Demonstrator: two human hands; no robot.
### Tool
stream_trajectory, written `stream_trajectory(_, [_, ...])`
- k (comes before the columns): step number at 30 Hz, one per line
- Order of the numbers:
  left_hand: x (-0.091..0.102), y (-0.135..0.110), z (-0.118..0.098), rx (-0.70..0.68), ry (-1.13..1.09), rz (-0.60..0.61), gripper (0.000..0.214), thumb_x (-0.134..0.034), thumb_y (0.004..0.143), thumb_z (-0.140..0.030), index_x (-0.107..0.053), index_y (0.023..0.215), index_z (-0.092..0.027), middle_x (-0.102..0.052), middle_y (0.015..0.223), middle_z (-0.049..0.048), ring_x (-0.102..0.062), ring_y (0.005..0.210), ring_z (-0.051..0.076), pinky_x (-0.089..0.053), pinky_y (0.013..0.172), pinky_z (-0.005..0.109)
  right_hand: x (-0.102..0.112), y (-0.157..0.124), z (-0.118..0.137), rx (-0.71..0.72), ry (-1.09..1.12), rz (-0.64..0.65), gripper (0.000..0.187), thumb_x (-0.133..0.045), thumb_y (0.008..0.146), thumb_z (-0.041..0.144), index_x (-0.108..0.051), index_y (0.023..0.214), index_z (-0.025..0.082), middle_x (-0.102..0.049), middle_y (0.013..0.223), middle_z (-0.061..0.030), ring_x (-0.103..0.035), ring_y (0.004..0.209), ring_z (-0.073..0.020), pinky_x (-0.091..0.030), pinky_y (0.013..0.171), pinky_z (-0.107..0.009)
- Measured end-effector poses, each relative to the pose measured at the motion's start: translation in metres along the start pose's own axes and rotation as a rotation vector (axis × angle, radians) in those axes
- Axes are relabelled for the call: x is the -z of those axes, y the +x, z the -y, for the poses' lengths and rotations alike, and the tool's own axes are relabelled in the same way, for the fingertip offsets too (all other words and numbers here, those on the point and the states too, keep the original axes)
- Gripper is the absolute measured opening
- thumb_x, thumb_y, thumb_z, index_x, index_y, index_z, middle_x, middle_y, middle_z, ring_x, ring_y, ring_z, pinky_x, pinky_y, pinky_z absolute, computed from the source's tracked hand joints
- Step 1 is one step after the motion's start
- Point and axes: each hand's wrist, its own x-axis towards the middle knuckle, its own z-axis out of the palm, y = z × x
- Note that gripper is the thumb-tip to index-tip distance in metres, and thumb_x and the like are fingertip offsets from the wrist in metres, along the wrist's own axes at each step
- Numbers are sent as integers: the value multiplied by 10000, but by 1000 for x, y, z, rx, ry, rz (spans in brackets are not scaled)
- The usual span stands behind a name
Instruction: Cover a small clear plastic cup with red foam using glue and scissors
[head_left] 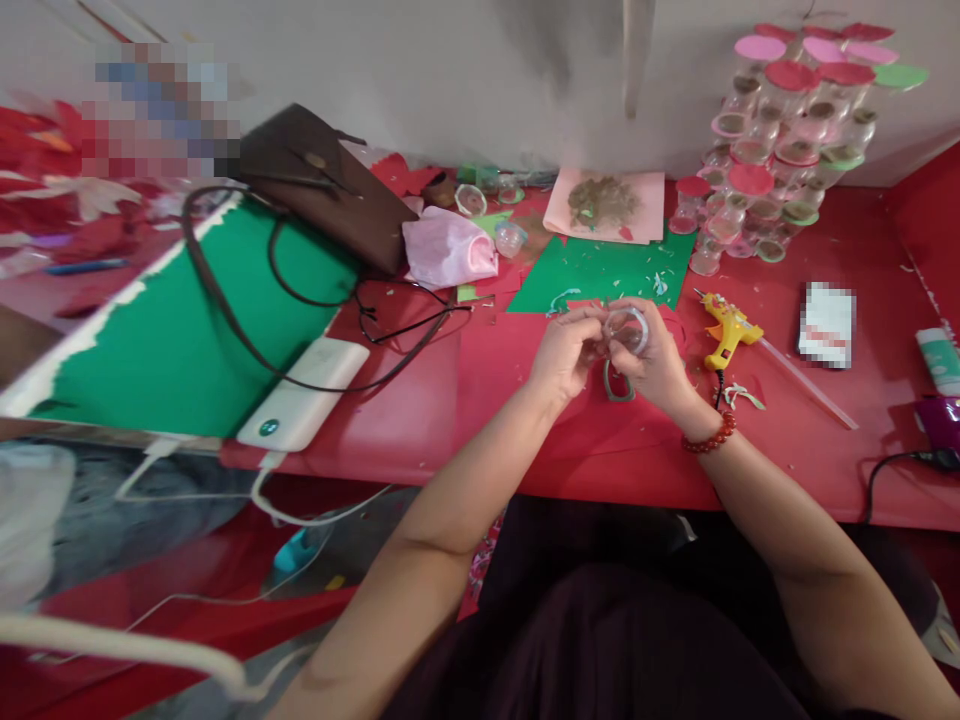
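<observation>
Between my two hands is a small clear plastic cup (627, 330), its round rim turned up toward me. My left hand (571, 350) grips it from the left with closed fingers. My right hand (654, 358), with a red bead bracelet at the wrist, wraps round its other side, the thumb across the front. Just beneath the hands, the green handle loops of what look like scissors (619, 384) lie on red paper (502, 375). A yellow hot glue gun (727, 330) with a long clear glue stick rests to the right of my right hand.
Stacked clear cups with coloured paper discs (787, 150) stand at the back right. Green paper (600, 272) with scraps lies behind my hands. Leftward are a brown bag (322, 185), eyeglasses (405, 318) and a white power bank (304, 395) with cables. A phone (826, 325) lies at right.
</observation>
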Motion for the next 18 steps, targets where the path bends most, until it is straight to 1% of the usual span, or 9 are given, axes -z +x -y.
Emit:
stream_trajectory(3, [-1,-1,-4,23,-9,3,165,-542,538,-69,-650,606,-173,-557,546,-24,-436,492,73,-330,500,222,-1,1,-1,7,13,-5,367,-601,884,191,-478,1216,289,-595,978,1,-576,754,-129,-526,649,-281])
stream_trajectory(7, [-3,-3,-5,-29,-37,28,64,-617,658,-145,-659,621,-175,-571,565,-15,-471,504,75,-354,509,225,0,3,-2,23,79,-23,373,-597,891,235,-451,1228,297,-585,988,4,-581,756,-130,-542,667,-292])
stream_trajectory(9, [-2,-4,-5,-69,-17,45,61,-667,693,-169,-668,633,-177,-579,575,-19,-497,523,75,-381,534,220,1,4,-2,14,108,-21,376,-604,887,251,-449,1226,301,-583,998,3,-575,749,-127,-543,667,-291])
stream_trajectory(14, [5,0,-8,-139,51,13,58,-714,724,-127,-722,733,-183,-674,694,-8,-574,595,80,-474,632,225,3,4,5,-97,238,-31,377,-617,888,302,-437,1218,328,-575,991,8,-554,684,-121,-483,544,-259])
stream_trajectory(16, [8,2,-8,-185,78,-8,44,-756,761,-165,-717,751,-183,-679,703,-7,-579,598,82,-479,648,229,5,4,8,-140,305,-36,404,-607,863,284,-419,1216,346,-572,966,25,-549,663,-114,-458,519,-247])
stream_trajectory(18, [10,5,-8,-245,143,-46,132,-772,817,-247,-699,727,-184,-657,665,-11,-588,608,93,-489,687,238,7,4,9,-173,356,-34,436,-585,832,254,-402,1213,361,-567,921,43,-539,637,-109,-440,508,-239])
